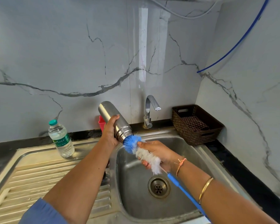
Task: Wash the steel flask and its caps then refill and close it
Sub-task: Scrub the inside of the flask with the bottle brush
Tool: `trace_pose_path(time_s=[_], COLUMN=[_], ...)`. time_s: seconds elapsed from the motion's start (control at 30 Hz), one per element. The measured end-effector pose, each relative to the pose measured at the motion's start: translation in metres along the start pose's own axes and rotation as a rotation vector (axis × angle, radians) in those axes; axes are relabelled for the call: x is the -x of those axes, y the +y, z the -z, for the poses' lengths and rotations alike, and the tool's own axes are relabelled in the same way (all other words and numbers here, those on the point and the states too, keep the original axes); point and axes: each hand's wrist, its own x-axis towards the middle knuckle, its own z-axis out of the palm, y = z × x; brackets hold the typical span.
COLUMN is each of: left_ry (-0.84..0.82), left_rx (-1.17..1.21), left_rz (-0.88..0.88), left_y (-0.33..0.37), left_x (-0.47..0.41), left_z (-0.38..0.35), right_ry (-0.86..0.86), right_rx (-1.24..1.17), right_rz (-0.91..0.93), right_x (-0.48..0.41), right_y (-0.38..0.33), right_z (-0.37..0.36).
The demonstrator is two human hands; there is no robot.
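Left hand (110, 134) grips the steel flask (111, 114) near its neck, above the left rim of the sink (136, 201). Flask is tilted, mouth pointing down and right. Right hand (160, 153) is curled around the bristles of the bottle brush (146, 155). Blue brush tip sits at the flask mouth.

Drainboard (39, 175) lies open at near left, with a bottle (61, 139) at its far end. Over the sink (132, 191), a tap (148, 110) guards the far rim and a basket (181, 126) blocks the far right corner.
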Motion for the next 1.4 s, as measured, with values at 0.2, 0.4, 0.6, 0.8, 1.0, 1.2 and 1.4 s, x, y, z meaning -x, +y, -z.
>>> trace_pose_path(time_s=[0.2,0.4,0.6,0.8,1.0,1.2,1.4], left_ry=[-0.038,-0.014,0.103,0.057,-0.012,-0.08,0.006], left_rx=[-0.038,-0.031,-0.029,0.019,0.001,0.025,0.094], left_rz=[0.036,0.002,-0.108,-0.052,0.072,0.067,-0.078], left_y=[0.0,-0.009,-0.015,-0.008,-0.007,-0.008,-0.011], left_x=[-0.002,-0.003,-0.006,-0.001,0.006,0.004,0.0], left_z=[-0.001,0.001,-0.009,-0.012,-0.008,-0.015,-0.019], right_ry=[-0.129,-0.032,0.421,0.57,0.232,0.106,0.011], right_rx=[-0.135,0.042,1.392,1.674,0.983,0.083,-0.251], right_rz=[-0.059,-0.157,0.155,0.404,0.333,0.097,-0.076], right_x=[-0.001,0.006,0.007,-0.006,-0.003,0.002,-0.001], right_y=[0.005,0.002,-0.003,0.007,-0.016,-0.007,-0.001], right_z=[0.009,0.005,-0.019,-0.018,-0.005,0.004,0.004])
